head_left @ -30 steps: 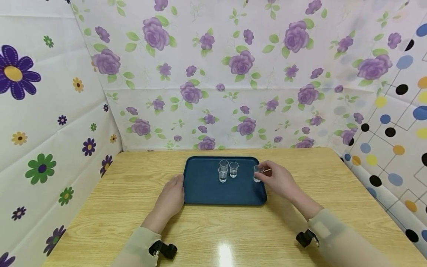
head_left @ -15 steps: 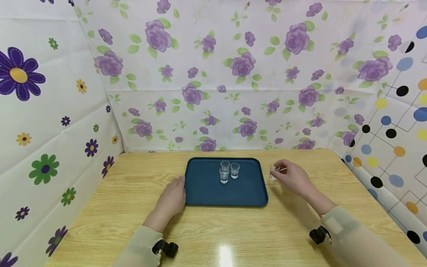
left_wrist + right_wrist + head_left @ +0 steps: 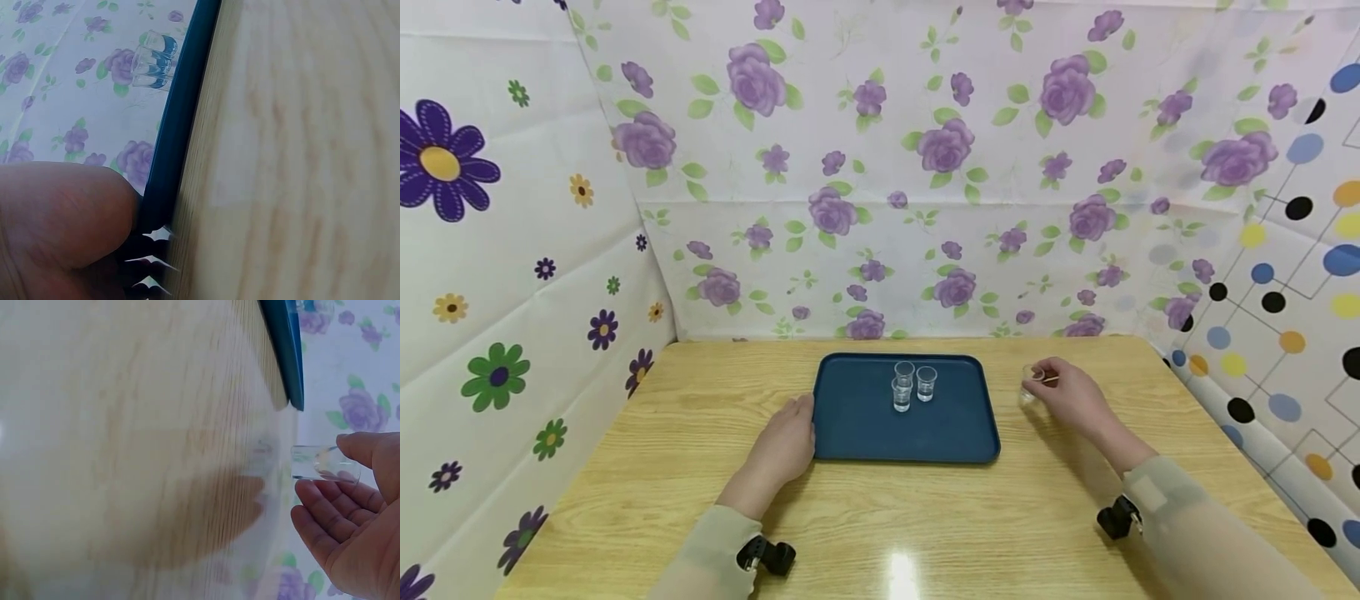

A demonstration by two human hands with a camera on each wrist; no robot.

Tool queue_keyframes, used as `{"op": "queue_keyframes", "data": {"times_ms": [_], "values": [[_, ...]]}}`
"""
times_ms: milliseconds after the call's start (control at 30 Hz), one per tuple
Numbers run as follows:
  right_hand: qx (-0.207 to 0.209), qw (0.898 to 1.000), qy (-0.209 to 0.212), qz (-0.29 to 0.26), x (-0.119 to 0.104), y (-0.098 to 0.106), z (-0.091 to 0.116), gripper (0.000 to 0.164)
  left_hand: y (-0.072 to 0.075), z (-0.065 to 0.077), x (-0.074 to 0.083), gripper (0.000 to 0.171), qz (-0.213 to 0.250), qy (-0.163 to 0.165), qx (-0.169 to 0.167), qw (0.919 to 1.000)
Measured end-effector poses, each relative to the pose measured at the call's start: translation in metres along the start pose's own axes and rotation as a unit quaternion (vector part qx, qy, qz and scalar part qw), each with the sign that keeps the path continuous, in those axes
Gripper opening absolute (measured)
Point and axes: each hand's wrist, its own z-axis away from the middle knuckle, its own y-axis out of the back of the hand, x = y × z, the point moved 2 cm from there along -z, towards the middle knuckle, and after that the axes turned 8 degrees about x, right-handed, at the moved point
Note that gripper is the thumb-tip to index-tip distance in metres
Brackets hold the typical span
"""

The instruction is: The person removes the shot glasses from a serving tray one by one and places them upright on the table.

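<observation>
To the right of the tray, my right hand [image 3: 1073, 402] holds a small clear shot glass [image 3: 1027, 388] between thumb and fingers. The right wrist view shows this upright glass [image 3: 306, 464] close over the table surface, with the thumb on one side and the fingers on the other. My left hand [image 3: 783, 443] rests along the left edge of a dark blue tray [image 3: 865, 437], its fingers stretched forward. The left wrist view has the thumb side of the hand [image 3: 75, 212] against the tray's rim [image 3: 178, 119]. Three more shot glasses [image 3: 926, 384] stand grouped at the tray's middle.
The tray lies on a light wood table [image 3: 850, 525]. Behind the table hangs a cloth with purple roses [image 3: 943, 150]. A flower-print cloth [image 3: 497, 275] borders the left side and a dotted cloth [image 3: 1292, 292] the right.
My right hand has carried its shot glass from over the tray's right edge out to the right, onto the table side. The left hand and the three glasses have stayed in place.
</observation>
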Motion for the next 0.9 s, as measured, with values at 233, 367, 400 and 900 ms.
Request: {"op": "queue_keyframes", "data": {"times_ms": [233, 367, 400, 900], "values": [[0.0, 1.0, -0.008, 0.005, 0.009, 0.004, -0.005, 0.051, 0.003, 0.0, 0.0, 0.05, -0.004, -0.004, 0.004, 1.0], [-0.001, 1.0, -0.011, 0.003, 0.013, 0.004, -0.007, 0.05, 0.003, 0.0, 0.001, 0.05, 0.0, -0.002, 0.002, 1.0], [-0.001, 1.0, -0.011, 0.002, 0.014, 0.004, -0.007, 0.05, 0.003, 0.0, 0.001, 0.05, 0.0, -0.002, 0.002, 1.0], [-0.009, 1.0, -0.001, 0.0, 0.013, 0.005, -0.006, 0.064, 0.002, 0.002, 0.0, 0.05, -0.003, -0.006, 0.004, 1.0]]}}
